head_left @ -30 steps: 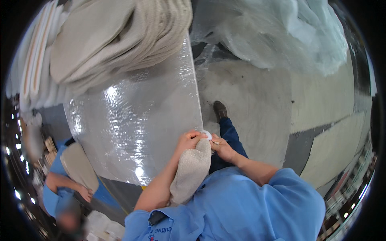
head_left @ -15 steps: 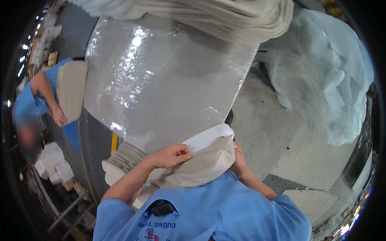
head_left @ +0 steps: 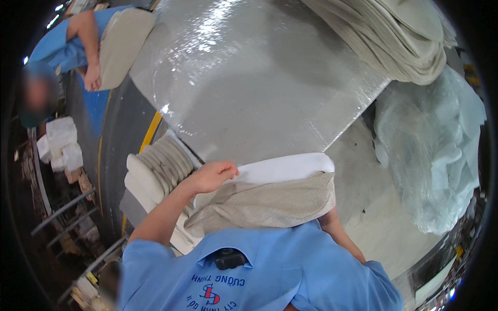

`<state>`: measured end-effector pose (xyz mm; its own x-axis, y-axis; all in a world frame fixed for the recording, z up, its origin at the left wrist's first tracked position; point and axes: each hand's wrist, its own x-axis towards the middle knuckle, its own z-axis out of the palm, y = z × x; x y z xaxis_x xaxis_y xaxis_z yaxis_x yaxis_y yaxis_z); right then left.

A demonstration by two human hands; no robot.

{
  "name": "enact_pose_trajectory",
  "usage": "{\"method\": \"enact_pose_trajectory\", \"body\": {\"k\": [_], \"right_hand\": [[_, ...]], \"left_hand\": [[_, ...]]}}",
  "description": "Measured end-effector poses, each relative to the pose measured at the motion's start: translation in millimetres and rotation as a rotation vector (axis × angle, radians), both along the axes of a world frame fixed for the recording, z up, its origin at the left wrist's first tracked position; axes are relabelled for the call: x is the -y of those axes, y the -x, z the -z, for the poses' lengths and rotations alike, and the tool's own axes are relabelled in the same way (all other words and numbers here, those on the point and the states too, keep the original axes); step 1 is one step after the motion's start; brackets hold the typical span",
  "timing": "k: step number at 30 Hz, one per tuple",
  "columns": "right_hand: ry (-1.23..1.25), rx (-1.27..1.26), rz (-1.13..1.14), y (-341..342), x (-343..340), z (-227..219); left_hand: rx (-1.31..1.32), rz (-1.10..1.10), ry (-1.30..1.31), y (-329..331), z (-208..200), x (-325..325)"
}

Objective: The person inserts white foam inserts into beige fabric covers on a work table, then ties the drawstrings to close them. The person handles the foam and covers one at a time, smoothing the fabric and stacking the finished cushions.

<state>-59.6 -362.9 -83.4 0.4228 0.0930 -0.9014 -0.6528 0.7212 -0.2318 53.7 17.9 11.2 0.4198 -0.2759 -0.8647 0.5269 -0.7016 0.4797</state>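
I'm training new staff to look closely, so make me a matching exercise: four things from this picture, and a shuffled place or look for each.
Things
1. Left hand
2. White pad
3. Plastic bag
4. Table

Places and looks
A. Translucent and bunched up, at the right of the picture
B. Grey and glossy, a broad flat top
C. Showing past the far edge of the beige cover
D. By the left end of the pad

Right pairs: 1-D, 2-C, 3-A, 4-B
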Motion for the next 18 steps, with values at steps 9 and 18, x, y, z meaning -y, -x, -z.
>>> {"method": "enact_pose_trajectory", "body": {"k": [9,18], "right_hand": [[0.008,-0.014,-0.055,12.8,17.0,7.9],[0.024,-0.033,-0.100,21.4,30.9,7.3]], "left_hand": [[-0.023,-0.011,-0.011,48.6,-2.7,-30.1],[0.294,0.008,-0.011,75.4,6.0,-36.3]]}}
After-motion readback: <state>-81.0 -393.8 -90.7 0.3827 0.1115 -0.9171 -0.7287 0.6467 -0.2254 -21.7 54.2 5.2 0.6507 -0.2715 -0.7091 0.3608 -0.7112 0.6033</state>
